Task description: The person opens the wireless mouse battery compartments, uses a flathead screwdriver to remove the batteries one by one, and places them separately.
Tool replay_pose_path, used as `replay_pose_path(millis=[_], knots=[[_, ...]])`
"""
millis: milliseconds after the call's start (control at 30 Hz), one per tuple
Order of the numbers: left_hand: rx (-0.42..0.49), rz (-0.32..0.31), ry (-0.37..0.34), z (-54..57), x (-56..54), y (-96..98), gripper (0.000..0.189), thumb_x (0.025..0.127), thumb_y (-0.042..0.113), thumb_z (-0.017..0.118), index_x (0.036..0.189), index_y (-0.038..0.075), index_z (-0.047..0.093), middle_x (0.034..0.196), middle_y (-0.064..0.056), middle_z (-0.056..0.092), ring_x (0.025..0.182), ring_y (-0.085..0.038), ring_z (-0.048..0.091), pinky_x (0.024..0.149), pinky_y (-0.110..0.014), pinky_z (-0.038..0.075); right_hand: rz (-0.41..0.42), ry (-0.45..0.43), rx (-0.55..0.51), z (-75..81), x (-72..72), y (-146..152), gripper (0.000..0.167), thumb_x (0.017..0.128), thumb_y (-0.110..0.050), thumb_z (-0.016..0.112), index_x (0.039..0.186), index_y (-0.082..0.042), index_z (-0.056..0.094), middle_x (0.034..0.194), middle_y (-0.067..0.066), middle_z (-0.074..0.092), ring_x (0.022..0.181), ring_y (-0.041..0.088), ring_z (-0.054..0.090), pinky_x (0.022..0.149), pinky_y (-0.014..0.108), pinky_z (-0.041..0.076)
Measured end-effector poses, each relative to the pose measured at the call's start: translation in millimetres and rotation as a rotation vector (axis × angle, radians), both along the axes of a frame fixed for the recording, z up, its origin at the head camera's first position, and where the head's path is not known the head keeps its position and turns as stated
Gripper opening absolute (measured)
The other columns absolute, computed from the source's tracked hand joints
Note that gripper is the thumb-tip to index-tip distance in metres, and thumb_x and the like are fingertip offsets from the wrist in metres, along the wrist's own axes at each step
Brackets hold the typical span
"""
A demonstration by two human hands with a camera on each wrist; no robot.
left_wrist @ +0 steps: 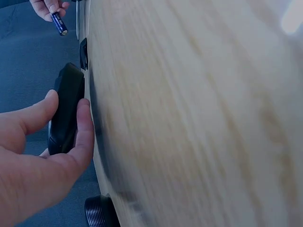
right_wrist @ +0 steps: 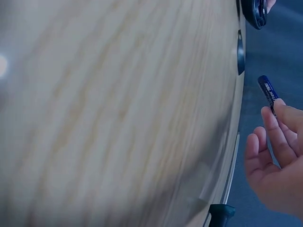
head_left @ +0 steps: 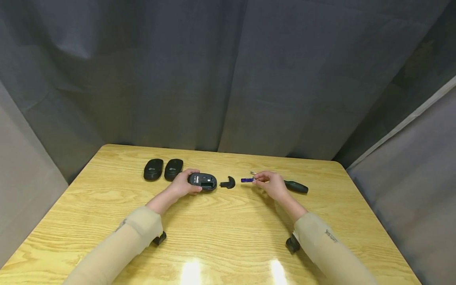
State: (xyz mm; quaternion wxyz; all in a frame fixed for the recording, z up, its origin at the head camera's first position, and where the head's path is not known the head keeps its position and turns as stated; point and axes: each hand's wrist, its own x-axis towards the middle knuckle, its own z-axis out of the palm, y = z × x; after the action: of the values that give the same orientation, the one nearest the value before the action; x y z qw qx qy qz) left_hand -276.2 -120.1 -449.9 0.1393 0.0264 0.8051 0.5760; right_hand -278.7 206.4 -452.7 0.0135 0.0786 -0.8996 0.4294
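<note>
My left hand (head_left: 181, 184) grips a black computer mouse (head_left: 203, 181) by its end, underside up, with its battery bay uncovered. In the left wrist view the mouse (left_wrist: 67, 109) sits between thumb and fingers. Between the two hands, a small black battery cover (head_left: 228, 183) lies on the table. To the right of it, my right hand (head_left: 272, 185) pinches one end of a blue battery (head_left: 247, 180) between thumb and fingertips. The right wrist view shows the battery (right_wrist: 268, 91) pointing away from the fingers, held off the table.
Two more black mice (head_left: 153, 169) stand upright at the back left of the wooden table (head_left: 221, 221). A screwdriver with a dark green handle (head_left: 296, 187) lies behind and beside the right hand. Dark curtains (head_left: 228, 79) hang beyond the table's back edge.
</note>
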Motion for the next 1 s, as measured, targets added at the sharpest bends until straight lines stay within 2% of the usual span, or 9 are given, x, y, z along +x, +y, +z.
replay_pose_path(millis=[100,200,400,533,700,800,1000], knots=[[-0.004,0.020,-0.014,0.2,-2.9,0.7,0.072,0.078,-0.005,0.072,0.141,0.005,0.039,0.133,-0.027,0.044,0.092,-0.028,0.064,0.073,-0.034,0.059,0.002,-0.035,0.000,-1.2,-3.6,-2,0.018,0.086,-0.016,0.069,0.102,-0.008,0.069,0.093,0.009,0.068,0.085,0.026,0.064,0.064,0.036,0.055],[-0.014,0.033,-0.035,-0.2,-5.0,0.7,0.072,0.078,-0.005,0.072,0.141,0.005,0.039,0.132,-0.027,0.045,0.089,-0.026,0.063,0.072,-0.033,0.059,0.004,-0.051,0.024,-2.6,-5.6,-3,0.017,0.087,-0.015,0.068,0.102,-0.006,0.068,0.092,0.009,0.068,0.083,0.025,0.064,0.062,0.031,0.053],[-0.033,0.032,-0.050,-2.3,-8.9,-1.2,0.071,0.080,-0.001,0.072,0.142,0.005,0.038,0.126,-0.027,0.050,0.075,-0.021,0.062,0.063,-0.031,0.058,0.014,-0.058,0.100,-6.2,-8.8,-6,0.017,0.088,-0.015,0.067,0.102,-0.005,0.068,0.092,0.009,0.068,0.077,0.019,0.062,0.055,0.025,0.046],[-0.092,0.016,-0.037,-2.5,-10.3,-2.4,0.070,0.081,0.002,0.072,0.142,0.006,0.039,0.124,-0.025,0.051,0.070,-0.018,0.061,0.056,-0.029,0.055,-0.002,-0.064,0.164,-7.9,-11.5,-5,0.015,0.088,-0.015,0.067,0.100,-0.006,0.068,0.089,0.007,0.068,0.073,0.016,0.058,0.056,0.025,0.045],[-0.186,0.001,-0.013,0.0,-9.5,-2.4,0.070,0.082,0.007,0.072,0.143,0.007,0.037,0.119,-0.024,0.055,0.070,-0.019,0.064,0.056,-0.029,0.055,0.004,-0.060,0.231,-9.2,-14.7,-2,0.011,0.087,-0.014,0.069,0.096,-0.007,0.069,0.086,0.004,0.067,0.076,0.016,0.058,0.062,0.028,0.047],[-0.253,-0.009,0.013,2.2,-8.0,-2.9,0.069,0.084,0.009,0.071,0.144,0.006,0.036,0.112,-0.022,0.059,0.067,-0.019,0.064,0.055,-0.029,0.054,0.020,-0.050,0.254,-10.0,-16.4,0,0.009,0.086,-0.011,0.069,0.093,-0.007,0.070,0.083,0.003,0.066,0.076,0.015,0.059,0.065,0.029,0.049],[-0.359,-0.031,0.036,6.0,-6.3,-4.6,0.067,0.086,0.014,0.070,0.144,0.008,0.037,0.082,-0.014,0.067,0.061,-0.020,0.065,0.052,-0.029,0.054,0.036,-0.045,0.275,-11.0,-18.5,0,0.007,0.085,-0.008,0.069,0.092,-0.006,0.070,0.081,0.002,0.066,0.074,0.015,0.058,0.064,0.028,0.049]])
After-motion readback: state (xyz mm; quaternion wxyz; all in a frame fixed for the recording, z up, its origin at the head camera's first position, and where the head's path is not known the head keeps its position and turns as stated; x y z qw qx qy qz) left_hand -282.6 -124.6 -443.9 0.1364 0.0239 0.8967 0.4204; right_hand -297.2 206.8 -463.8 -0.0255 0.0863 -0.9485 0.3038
